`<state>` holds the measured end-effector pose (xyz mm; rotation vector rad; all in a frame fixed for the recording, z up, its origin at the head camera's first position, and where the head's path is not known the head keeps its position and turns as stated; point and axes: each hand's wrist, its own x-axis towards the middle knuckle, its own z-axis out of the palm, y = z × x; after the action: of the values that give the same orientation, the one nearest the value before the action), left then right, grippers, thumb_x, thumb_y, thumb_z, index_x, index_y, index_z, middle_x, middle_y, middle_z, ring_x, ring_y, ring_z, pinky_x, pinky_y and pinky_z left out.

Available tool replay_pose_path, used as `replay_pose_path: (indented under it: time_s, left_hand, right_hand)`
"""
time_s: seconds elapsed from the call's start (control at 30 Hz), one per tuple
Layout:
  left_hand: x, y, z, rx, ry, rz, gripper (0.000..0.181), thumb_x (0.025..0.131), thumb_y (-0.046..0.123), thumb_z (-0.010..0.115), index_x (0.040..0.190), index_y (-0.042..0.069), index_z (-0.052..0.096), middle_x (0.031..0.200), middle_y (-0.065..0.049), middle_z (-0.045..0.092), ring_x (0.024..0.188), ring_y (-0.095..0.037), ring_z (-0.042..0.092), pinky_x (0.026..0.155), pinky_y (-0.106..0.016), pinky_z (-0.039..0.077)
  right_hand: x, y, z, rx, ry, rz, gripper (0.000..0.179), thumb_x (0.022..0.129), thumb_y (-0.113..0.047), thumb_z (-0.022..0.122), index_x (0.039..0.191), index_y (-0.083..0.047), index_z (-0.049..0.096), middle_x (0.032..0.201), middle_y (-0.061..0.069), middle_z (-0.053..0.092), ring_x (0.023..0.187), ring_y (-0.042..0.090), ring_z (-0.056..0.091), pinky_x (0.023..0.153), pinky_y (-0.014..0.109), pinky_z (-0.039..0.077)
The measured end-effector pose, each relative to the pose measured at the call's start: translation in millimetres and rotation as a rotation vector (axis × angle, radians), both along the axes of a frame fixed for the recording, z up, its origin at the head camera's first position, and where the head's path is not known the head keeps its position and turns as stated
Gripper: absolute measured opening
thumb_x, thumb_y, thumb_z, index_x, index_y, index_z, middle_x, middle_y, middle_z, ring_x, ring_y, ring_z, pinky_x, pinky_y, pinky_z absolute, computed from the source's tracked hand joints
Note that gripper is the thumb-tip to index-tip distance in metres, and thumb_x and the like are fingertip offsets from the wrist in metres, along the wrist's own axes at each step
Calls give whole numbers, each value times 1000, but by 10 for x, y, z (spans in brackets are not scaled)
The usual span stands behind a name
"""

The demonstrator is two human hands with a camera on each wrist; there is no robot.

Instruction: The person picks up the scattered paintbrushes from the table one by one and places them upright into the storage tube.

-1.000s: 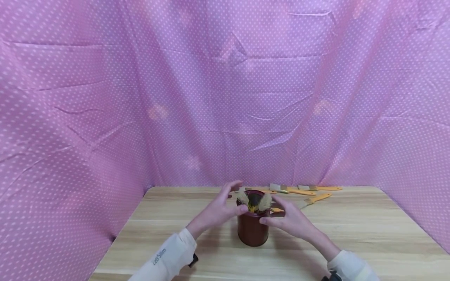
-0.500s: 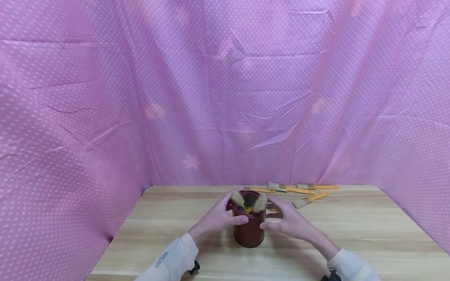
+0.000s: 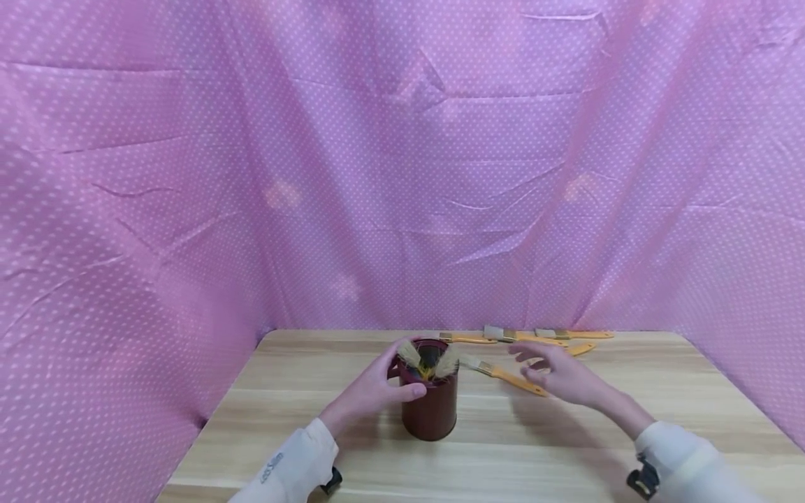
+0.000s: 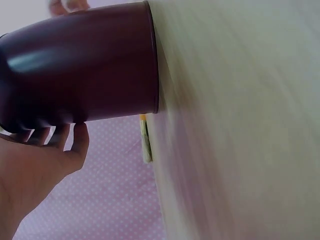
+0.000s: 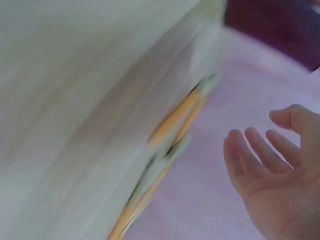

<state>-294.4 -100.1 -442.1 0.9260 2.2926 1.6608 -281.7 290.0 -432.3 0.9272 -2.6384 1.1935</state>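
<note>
A dark red cylindrical can (image 3: 430,413) stands upright on the wooden table. Two pale bristly tufts (image 3: 447,362) poke out at its rim, with something yellow inside. My left hand (image 3: 371,391) grips the can's left side near the top, thumb across the front. In the left wrist view the fingertips press against the can's wall (image 4: 95,65). My right hand (image 3: 566,377) is off the can, to its right, over the table with loosely bent fingers and nothing in them. Just left of that hand lies a paintbrush (image 3: 512,379) with an orange handle, its bristles towards the can.
Several more orange-handled paintbrushes lie along the table's back edge, among them a brush (image 3: 468,339) behind the can and another brush (image 3: 585,334) at the right. A pink dotted cloth (image 3: 402,175) hangs behind and at both sides of the table (image 3: 660,405).
My right hand has moved away from the can to the right, over the brushes. The left hand has closed in on the can, which now stands slightly further left.
</note>
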Motion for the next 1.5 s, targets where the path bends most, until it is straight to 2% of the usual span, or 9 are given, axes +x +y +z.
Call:
replay_pose_path:
  time_s: [0.13,0.3,0.43,0.57,0.7,0.9,1.07,1.33,1.5]
  left_hand:
    - [-8,-48,-8,8,5,-15,81,90,37,80,155,47,33,146,9,49,134,-27,46,107,-53,39]
    - [-16,-63,-6,6,12,-27,82,90,39,79,156,45,30,146,8,49,132,-24,47,108,-53,37]
    - [-21,-62,4,11,8,-36,82,91,40,78,157,44,29,146,6,48,132,-25,47,107,-54,38]
    - [-24,-49,19,3,23,-32,81,92,42,77,156,45,28,148,7,46,135,-27,44,108,-57,36]
    - [-34,-41,24,-8,40,-27,80,92,43,76,156,46,29,150,10,45,137,-26,42,109,-58,35]
    - [-48,-51,6,-20,26,-23,79,92,45,76,155,48,28,151,10,42,136,-27,42,107,-53,38]
    - [-46,-45,-6,4,-13,-33,79,93,42,76,155,48,28,152,7,40,135,-30,43,105,-48,42]
    - [-32,-40,-11,9,-23,-29,80,93,42,76,155,47,27,152,7,40,136,-29,43,106,-48,42]
    - [-18,-44,-6,11,-24,-27,79,93,42,76,155,47,27,152,7,40,136,-28,43,106,-48,42]
  right_hand:
    - [-166,407,-50,82,53,-89,39,94,5,66,132,9,58,127,26,61,111,47,59,89,53,55]
    - [-361,856,-163,247,192,-158,37,85,10,73,121,14,62,118,31,64,103,50,61,84,60,54]
    - [-483,1033,-263,380,320,-97,27,83,14,72,109,10,67,105,25,68,96,45,65,82,58,54]
    - [-560,1088,-345,427,405,-9,22,82,17,70,100,3,68,94,15,69,86,35,67,74,48,57]
    - [-556,1081,-361,449,465,-30,27,78,18,73,102,4,70,96,15,68,86,35,67,73,48,57]
    - [-507,1094,-367,518,400,-101,22,82,8,78,103,2,74,90,7,62,77,19,58,64,37,53]
    - [-484,1118,-386,525,348,-88,15,85,5,77,98,-2,76,84,-2,58,71,7,48,58,28,46]
    - [-422,1127,-351,494,392,-52,18,80,10,76,91,-5,75,84,-1,61,73,16,60,61,33,53]
    - [-425,1067,-274,432,381,-35,20,80,11,75,90,-6,72,82,-3,63,73,11,58,61,32,53]
